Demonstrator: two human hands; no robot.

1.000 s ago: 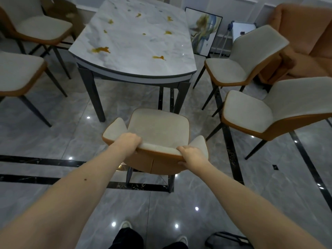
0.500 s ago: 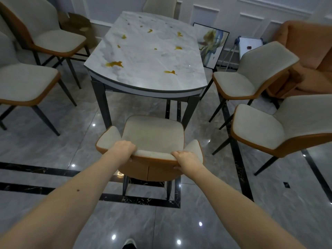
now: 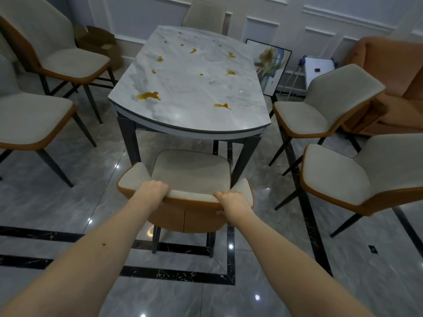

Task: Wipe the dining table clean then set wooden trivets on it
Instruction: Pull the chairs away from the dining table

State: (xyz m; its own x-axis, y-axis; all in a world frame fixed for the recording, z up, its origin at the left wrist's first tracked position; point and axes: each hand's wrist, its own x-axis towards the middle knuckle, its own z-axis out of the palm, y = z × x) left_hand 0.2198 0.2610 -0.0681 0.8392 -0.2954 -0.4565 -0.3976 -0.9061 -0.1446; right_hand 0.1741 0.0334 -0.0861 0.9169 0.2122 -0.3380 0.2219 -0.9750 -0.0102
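The dining table (image 3: 183,120) has a pale marble top with several yellow-orange spills (image 3: 148,95) scattered over it. A beige chair with an orange back (image 3: 190,172) stands in front of the table's near rounded end. My left hand (image 3: 153,188) grips the top edge of its backrest on the left. My right hand (image 3: 231,200) grips the same edge on the right, fingers curled over it. No cloth and no wooden trivets are in view.
Two chairs stand to the left (image 3: 29,120) and two to the right (image 3: 320,115), one more at the table's far end (image 3: 203,17). An orange sofa (image 3: 393,72) sits far right. A framed picture (image 3: 270,65) leans on the wall. The floor is glossy grey tile.
The chair I hold and the table now sit lower and nearer in view, with the chair closer to the table's end. Both hands keep their grip on the backrest.
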